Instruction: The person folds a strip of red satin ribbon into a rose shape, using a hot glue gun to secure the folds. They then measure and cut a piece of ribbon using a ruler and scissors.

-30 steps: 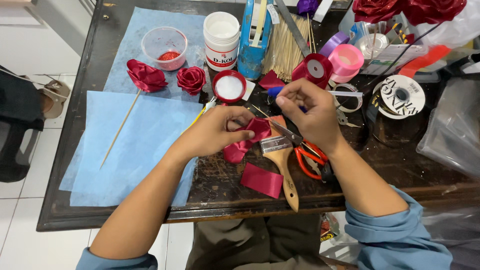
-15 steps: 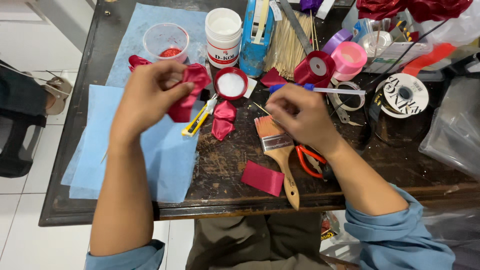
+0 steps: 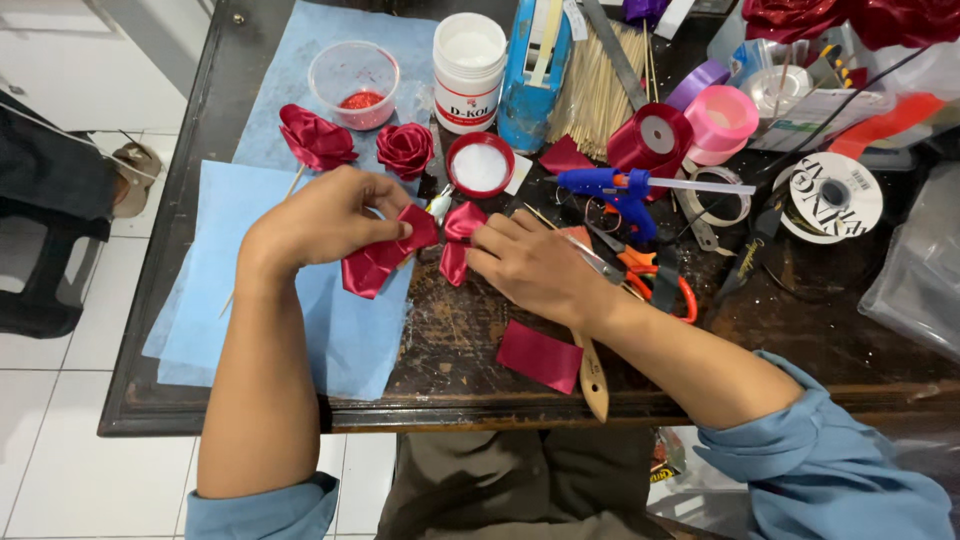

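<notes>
While looking down from the head camera: left hand (image 3: 325, 215) closed on a folded red ribbon piece (image 3: 385, 255) over the blue cloth (image 3: 240, 270), fingers pinching its upper end. Right hand (image 3: 535, 265) resting on the dark table (image 3: 800, 340), fingertips pressed on a second folded red petal (image 3: 458, 235) just beside the first. Behind the hands, two finished ribbon roses (image 3: 405, 148), a clear cup (image 3: 353, 80) of red beads, a white round jar (image 3: 468, 70) with a white label, its red lid (image 3: 480, 165) lying open-side up. Blue glue gun (image 3: 620, 190) near the red ribbon roll (image 3: 650, 138); pink roll (image 3: 722, 118) beside that.
</notes>
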